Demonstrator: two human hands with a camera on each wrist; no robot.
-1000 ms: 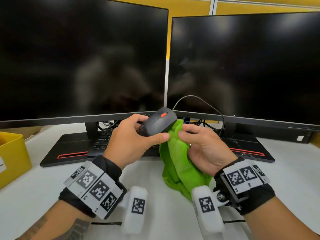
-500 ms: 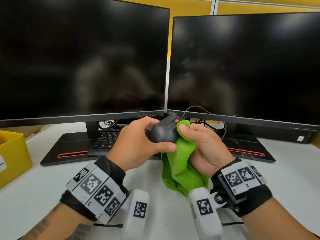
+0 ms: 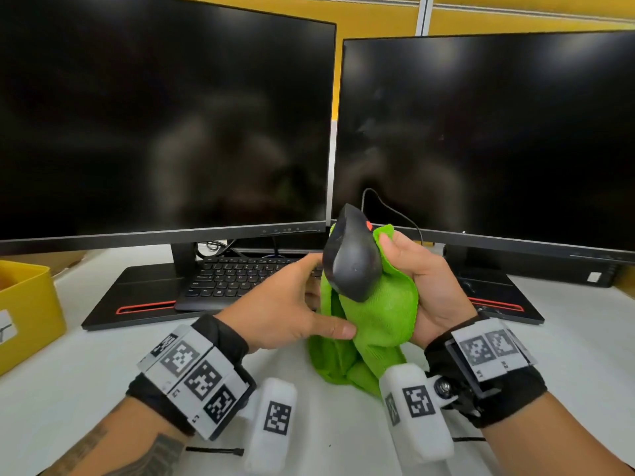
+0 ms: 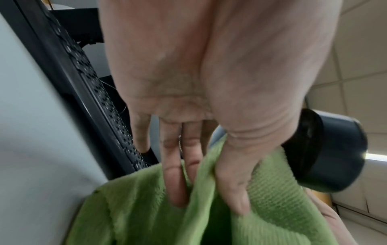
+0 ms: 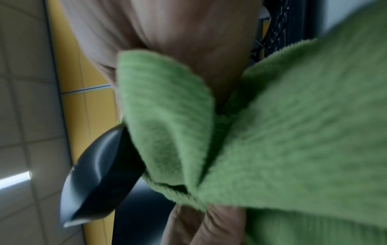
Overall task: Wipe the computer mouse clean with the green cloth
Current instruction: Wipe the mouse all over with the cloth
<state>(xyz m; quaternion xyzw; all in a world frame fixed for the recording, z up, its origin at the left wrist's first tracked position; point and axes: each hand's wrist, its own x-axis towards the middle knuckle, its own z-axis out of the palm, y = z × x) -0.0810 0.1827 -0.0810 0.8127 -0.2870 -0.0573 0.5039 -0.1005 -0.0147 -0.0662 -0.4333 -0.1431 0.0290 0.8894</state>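
The dark grey computer mouse (image 3: 350,259) with a red wheel stands nearly upright, nose up, above the desk in front of the monitors. The green cloth (image 3: 381,310) wraps its right side and underside and hangs down to the desk. My right hand (image 3: 412,266) cups the mouse through the cloth, fingertips pressing cloth near the wheel. My left hand (image 3: 309,304) pinches a fold of the cloth (image 4: 209,190) between thumb and straight fingers, just left of the mouse (image 4: 326,152). In the right wrist view the mouse (image 5: 98,179) pokes out of the cloth (image 5: 293,149).
Two dark monitors (image 3: 165,125) stand side by side at the back. A black keyboard (image 3: 240,276) lies under the left one. A yellow box (image 3: 27,310) sits at the left edge. The mouse cable (image 3: 395,211) loops up behind the mouse.
The mouse has tipped from lying sideways in my left hand to standing upright in the cloth held by my right hand. My left hand let go of it and took the cloth.
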